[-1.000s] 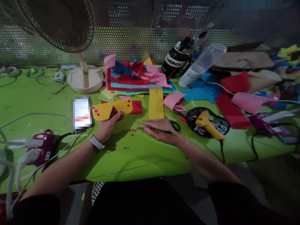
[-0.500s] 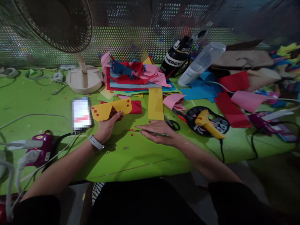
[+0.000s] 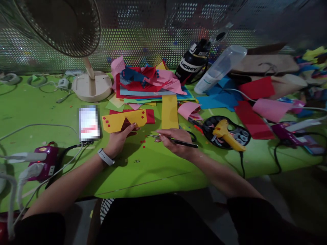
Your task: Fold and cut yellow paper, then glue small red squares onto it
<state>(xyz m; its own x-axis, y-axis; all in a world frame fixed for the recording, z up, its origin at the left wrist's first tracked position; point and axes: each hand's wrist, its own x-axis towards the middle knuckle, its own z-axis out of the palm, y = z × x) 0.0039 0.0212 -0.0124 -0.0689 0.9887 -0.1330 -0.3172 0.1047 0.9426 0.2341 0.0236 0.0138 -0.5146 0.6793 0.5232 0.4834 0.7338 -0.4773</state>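
My left hand [image 3: 120, 137], a pale band at its wrist, pinches the lower edge of a yellow paper piece [image 3: 112, 124] with a notch in it. Small red squares lie on both ends of that paper. In my right hand [image 3: 176, 141] is a pair of slim dark tweezers [image 3: 182, 142], pointing left, with a tiny red bit at the tip. Just below the tip, several small red paper squares [image 3: 144, 147] lie on the green table [image 3: 153, 173]. Behind the yellow piece a red paper strip [image 3: 150, 116] shows in part.
Scissors [image 3: 193, 136] lie partly behind my right hand. A yellow glue gun [image 3: 226, 134] rests on a black tray to the right. A phone [image 3: 89, 123] and purple power strip [image 3: 46, 161] are at left. Behind are a fan [image 3: 92, 86], coloured paper [image 3: 153, 81] and a black bottle [image 3: 191, 63].
The yellow paper has shifted slightly right with my left hand. The tweezers' tip first dipped among the red squares, then rose away from me, now with a red bit at its end.
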